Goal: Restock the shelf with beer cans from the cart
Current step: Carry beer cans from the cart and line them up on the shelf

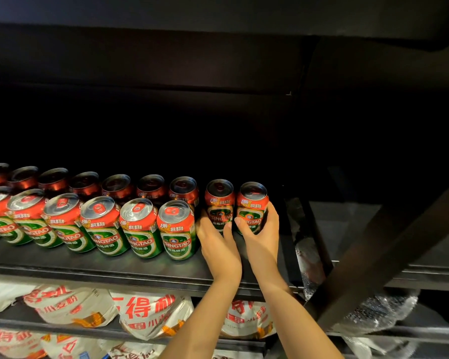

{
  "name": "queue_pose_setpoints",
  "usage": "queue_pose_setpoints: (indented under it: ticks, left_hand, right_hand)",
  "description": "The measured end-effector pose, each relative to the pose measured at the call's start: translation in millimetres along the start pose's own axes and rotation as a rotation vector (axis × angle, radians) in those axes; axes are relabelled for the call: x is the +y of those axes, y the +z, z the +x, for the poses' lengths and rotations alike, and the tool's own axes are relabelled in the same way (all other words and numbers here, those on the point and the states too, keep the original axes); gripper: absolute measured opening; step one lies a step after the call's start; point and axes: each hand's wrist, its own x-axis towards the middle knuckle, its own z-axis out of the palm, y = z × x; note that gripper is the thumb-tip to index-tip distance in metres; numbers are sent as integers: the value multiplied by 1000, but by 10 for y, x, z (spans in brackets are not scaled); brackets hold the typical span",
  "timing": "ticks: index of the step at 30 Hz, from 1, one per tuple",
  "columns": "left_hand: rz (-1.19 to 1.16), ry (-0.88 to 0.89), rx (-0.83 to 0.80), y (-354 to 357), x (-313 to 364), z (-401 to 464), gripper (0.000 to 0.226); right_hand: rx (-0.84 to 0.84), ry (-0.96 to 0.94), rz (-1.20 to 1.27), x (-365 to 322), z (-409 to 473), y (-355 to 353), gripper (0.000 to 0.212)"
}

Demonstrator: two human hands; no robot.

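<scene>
I see left hand (219, 244) wrapped on a Tsingtao can (220, 203) | right hand (260, 233) grasping the neighbouring can (252, 206) | both cans probably standing on the dark shelf (94, 265), right of the front row (88, 224)

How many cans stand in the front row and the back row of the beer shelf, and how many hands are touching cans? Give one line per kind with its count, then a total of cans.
Front-row cans: 6
Back-row cans: 9
Hands touching cans: 2 (left hand, right hand)
Total cans: 15
</scene>
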Motion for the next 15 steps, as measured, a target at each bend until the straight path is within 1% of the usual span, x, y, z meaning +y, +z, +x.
queue_pose_setpoints:
  ticks: [4, 7, 11, 15]
  left_hand:
    - [6, 13, 6, 2, -16, -4, 35]
    - [-10, 13, 8, 0, -22, 1, 35]
    - [-40, -14, 27, 11, -9, 4, 50]
    - [-35, -7, 39, 14, 15, -4, 41]
  right_hand:
    - [-3, -9, -66, -9, -28, -27, 71]
    - [19, 7, -56, 1, -19, -34, 71]
    - [12, -7, -77, 34, -2, -31, 64]
    - [21, -10, -99, 36, -2, -21, 64]
